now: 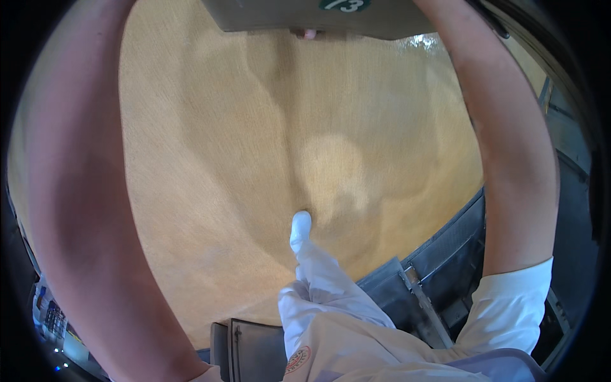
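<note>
My left arm (83, 178) and my right arm (515, 140) both reach forward and leave the view at the top edge, so neither hand shows. Between them, at the top, hangs a grey, flat-sided object (273, 16) with a round green mark (344, 5). Its lower edge bends near the middle, and its upper part is cut off. Whether my hands touch it cannot be seen. A small pinkish thing (310, 34) pokes out under that edge, too small to make out.
Tan, textured floor (210, 159) spreads below, with shadows and a wet-looking shine at upper right. My white shoe (300, 229) and white trousers (324, 274) are at lower centre. Dark metal equipment (445, 254) curves along the right; a dark panel (258, 350) stands at the bottom.
</note>
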Motion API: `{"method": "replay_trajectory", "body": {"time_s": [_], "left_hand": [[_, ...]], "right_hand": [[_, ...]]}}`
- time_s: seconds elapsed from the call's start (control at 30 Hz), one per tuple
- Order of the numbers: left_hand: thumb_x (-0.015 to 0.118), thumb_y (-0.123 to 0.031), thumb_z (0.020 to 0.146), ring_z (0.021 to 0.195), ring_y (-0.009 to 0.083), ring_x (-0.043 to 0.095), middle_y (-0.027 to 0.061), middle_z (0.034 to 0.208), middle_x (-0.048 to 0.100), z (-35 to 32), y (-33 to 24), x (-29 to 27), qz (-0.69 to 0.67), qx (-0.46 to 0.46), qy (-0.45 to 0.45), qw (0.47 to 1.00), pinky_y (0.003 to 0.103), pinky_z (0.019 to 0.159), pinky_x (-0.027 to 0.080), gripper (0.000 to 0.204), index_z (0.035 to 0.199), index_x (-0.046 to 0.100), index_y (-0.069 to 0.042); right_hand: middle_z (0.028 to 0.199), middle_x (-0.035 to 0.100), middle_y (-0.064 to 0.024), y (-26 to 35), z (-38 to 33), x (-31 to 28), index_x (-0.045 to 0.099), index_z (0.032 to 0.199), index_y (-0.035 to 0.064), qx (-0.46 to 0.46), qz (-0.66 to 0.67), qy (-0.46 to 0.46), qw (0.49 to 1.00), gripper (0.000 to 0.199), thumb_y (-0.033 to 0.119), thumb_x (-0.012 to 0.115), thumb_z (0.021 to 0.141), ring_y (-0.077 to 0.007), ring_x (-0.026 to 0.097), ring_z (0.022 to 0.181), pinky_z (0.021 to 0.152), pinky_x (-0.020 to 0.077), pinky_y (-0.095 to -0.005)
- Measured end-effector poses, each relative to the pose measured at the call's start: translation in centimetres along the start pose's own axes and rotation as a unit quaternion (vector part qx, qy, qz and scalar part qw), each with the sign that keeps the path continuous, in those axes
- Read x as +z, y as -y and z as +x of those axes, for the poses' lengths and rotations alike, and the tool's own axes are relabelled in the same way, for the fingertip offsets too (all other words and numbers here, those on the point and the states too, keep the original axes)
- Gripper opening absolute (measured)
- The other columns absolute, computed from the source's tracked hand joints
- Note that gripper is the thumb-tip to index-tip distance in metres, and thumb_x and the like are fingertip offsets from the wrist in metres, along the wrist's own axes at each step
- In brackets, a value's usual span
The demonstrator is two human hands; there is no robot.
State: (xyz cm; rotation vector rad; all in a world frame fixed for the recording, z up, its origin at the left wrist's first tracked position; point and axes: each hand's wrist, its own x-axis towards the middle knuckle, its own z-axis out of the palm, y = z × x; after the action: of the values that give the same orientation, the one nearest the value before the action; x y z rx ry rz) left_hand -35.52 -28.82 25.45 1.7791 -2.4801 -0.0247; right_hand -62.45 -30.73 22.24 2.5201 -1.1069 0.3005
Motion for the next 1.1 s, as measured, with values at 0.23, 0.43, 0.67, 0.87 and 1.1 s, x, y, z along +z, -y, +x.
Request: {"method": "replay_trajectory", "body": {"time_s": [0.23,0.43,0.67,0.87,1.1], "left_hand": [[0.067,-0.058,0.078,0.084,0.0364,0.067,0.0174,0.081,0.070,9.0,4.7,-0.2,0.059,0.011,0.057,0.997,0.046,0.085,0.049,0.049,0.075,0.070,-0.009],[0.068,-0.053,0.078,0.081,0.0345,0.068,0.0158,0.077,0.070,15.7,8.6,0.2,0.017,0.098,0.018,0.995,0.045,0.084,0.048,0.043,0.072,0.068,-0.011],[0.069,-0.050,0.077,0.078,0.0338,0.068,0.0165,0.075,0.069,20.7,11.0,1.0,0.014,0.098,0.026,0.995,0.044,0.081,0.049,0.041,0.069,0.068,-0.010],[0.070,-0.048,0.076,0.085,0.0343,0.067,0.0161,0.081,0.070,30.4,12.3,2.5,0.027,0.116,0.001,0.993,0.045,0.082,0.050,0.039,0.074,0.070,-0.009],[0.070,-0.049,0.077,0.086,0.0356,0.067,0.0188,0.086,0.070,38.4,14.9,3.6,0.035,0.113,-0.016,0.993,0.045,0.079,0.051,0.044,0.082,0.073,-0.005]], "right_hand": [[0.071,0.064,-0.0132,-4.8,7.0,4.0,0.060,0.072,0.0092,-0.007,0.031,0.000,0.999,0.031,0.038,0.070,0.079,-0.0318,0.066,0.072,0.064,0.0528,-0.0454],[0.074,0.063,-0.0112,-8.0,11.2,4.4,0.059,0.074,0.0100,0.026,-0.026,0.051,0.998,0.032,0.038,0.074,0.076,-0.0305,0.065,0.074,0.064,0.0523,-0.0435],[0.073,0.061,-0.0109,-11.0,15.1,8.4,0.057,0.074,0.0098,0.012,-0.013,0.024,1.000,0.032,0.035,0.076,0.073,-0.0308,0.064,0.073,0.063,0.0513,-0.0438],[0.070,0.060,-0.0124,-18.0,19.5,13.3,0.057,0.072,0.0093,0.027,-0.027,0.016,0.999,0.031,0.035,0.073,0.075,-0.0329,0.064,0.072,0.063,0.0517,-0.0451],[0.072,0.063,-0.0124,-23.5,25.1,18.2,0.059,0.075,0.0090,0.006,-0.046,-0.041,0.998,0.031,0.037,0.071,0.079,-0.0323,0.066,0.071,0.063,0.0526,-0.0444]]}}
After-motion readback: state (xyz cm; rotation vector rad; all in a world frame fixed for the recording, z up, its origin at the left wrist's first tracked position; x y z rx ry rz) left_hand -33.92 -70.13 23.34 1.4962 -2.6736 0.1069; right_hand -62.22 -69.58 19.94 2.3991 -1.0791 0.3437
